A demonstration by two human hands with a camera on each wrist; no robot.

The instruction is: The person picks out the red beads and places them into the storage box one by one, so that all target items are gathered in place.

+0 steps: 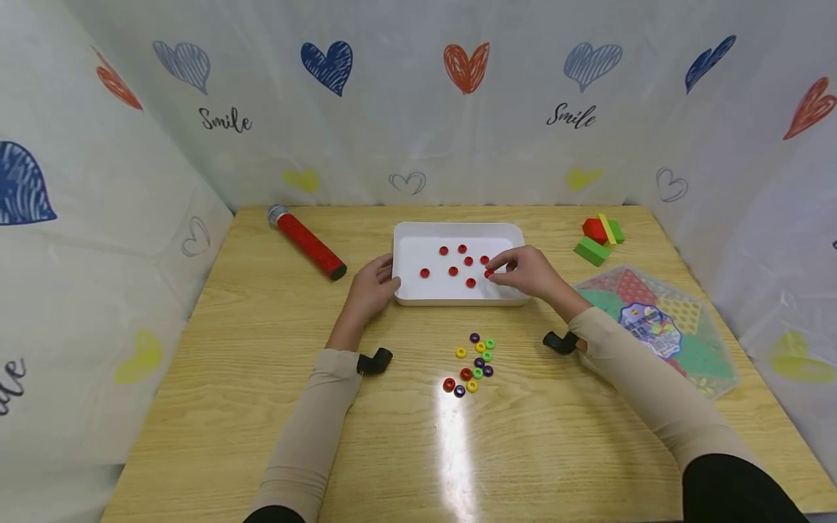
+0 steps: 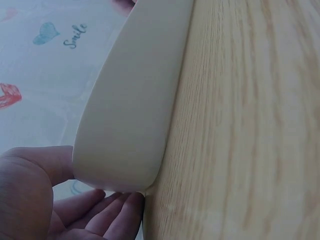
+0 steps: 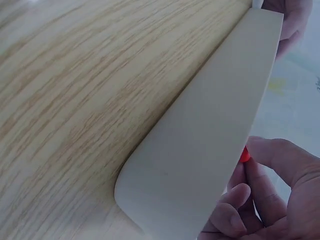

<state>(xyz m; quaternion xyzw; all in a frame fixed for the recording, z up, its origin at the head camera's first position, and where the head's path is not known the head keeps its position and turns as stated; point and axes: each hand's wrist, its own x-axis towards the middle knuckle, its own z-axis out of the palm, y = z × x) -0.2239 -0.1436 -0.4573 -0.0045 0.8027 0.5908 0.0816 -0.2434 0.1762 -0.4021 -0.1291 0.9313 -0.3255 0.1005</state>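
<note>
A: How will the small red plastic ring (image 1: 488,273) handle, the one in the right hand (image 1: 526,272)?

B: Probably very light, hard and smooth, so it could slip or roll off if pinched loosely. Its best hold looks like the outer rim, between thumb and fingertip, which is how the right hand pinches it now. It hangs just over the floor of the shallow white plastic tray (image 1: 516,234), towards the tray's right side.

A: And the tray?

B: Stiff, thin-walled, likely light enough to slide on the smooth wooden table (image 1: 261,349). The left hand (image 1: 373,288) rests against the tray's left wall with relaxed fingers (image 2: 107,212), not curled round anything; the left wrist view shows them lying at the tray's rounded corner.

A: The poses?

B: Both forearms, in beige sleeves, reach forward from the near edge of the table. The right wrist is bent inward over the tray's near right corner, fingers (image 3: 235,205) curled round the ring (image 3: 244,155).

A: What else lies about the tray?

B: 7 more red rings (image 1: 453,271) lie inside it. A cluster of mixed coloured rings (image 1: 475,363) lies just in front of the tray. A red glittery tube with a silver cap (image 1: 306,241) sits to its left, red, yellow and green foam blocks (image 1: 600,238) to its right, and a hexagonal plastic game board (image 1: 660,327) further right, nearer the person.
</note>
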